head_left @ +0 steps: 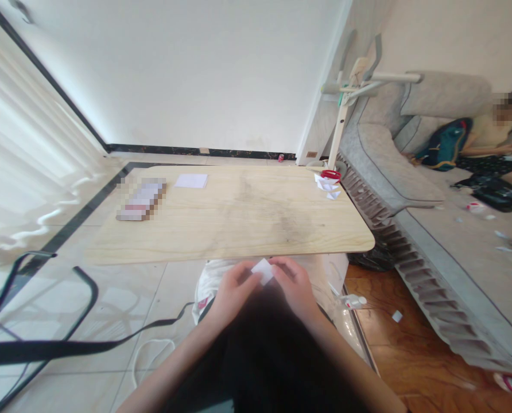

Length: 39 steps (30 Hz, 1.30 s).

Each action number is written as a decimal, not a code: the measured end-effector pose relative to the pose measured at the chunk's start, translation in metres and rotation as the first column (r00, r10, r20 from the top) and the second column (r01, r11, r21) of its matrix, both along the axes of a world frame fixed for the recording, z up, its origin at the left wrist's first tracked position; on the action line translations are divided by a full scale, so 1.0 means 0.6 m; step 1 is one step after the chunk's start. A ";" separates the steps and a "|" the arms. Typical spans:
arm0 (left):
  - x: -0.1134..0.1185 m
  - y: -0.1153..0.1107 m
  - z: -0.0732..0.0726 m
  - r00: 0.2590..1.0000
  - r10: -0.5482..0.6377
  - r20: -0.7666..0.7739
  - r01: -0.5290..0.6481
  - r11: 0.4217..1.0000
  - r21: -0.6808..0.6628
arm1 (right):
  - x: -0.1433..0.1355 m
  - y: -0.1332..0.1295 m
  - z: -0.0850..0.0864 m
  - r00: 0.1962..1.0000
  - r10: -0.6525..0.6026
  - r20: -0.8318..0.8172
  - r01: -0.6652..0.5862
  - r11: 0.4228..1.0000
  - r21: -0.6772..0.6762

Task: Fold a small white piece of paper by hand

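Note:
Between my two hands, just below the table's near edge, is a small white piece of paper (263, 269) that looks folded. My left hand (240, 287) pinches its left side with thumb and fingers. On the other side my right hand (293, 282) grips the paper's right edge. Farther off on the wooden table (221, 223) lies a stack of white paper (191, 180). Several folded paper pieces (326, 184) lie at the table's far right corner, beside red-handled scissors (331, 174).
A blurred-out flat object (142, 199) lies on the table's left. Right of the table stand a grey sofa (423, 229) with a seated person (484, 135) and white exercise equipment (340, 123). A black metal frame (88, 292) and strap (66, 349) are at the left.

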<state>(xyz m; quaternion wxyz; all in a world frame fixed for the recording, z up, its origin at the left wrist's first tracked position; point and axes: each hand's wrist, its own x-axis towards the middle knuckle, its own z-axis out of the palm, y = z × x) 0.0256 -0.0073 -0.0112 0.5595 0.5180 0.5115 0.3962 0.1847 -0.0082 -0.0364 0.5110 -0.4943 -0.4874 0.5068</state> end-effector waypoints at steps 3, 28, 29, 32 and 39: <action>0.000 0.002 -0.003 0.998 0.049 0.048 -0.049 0.999 -0.013 | 0.000 0.000 -0.002 0.998 0.039 -0.052 -0.039 0.999 -0.001; -0.011 -0.006 0.014 0.996 -0.030 0.080 0.024 0.996 0.083 | 0.000 -0.008 0.016 0.994 0.091 0.065 -0.096 0.992 0.082; -0.012 -0.007 0.015 0.995 -0.049 0.085 0.042 0.995 0.090 | -0.001 -0.008 0.016 0.995 0.086 0.046 -0.089 0.993 0.075; -0.009 -0.010 0.015 0.991 -0.081 0.103 0.071 0.993 0.095 | -0.004 -0.008 0.016 0.999 0.049 -0.007 -0.049 0.997 0.064; 0.004 -0.009 0.013 0.999 -0.017 0.051 0.013 0.997 0.082 | -0.008 -0.005 0.019 0.999 -0.024 0.026 0.023 0.999 0.043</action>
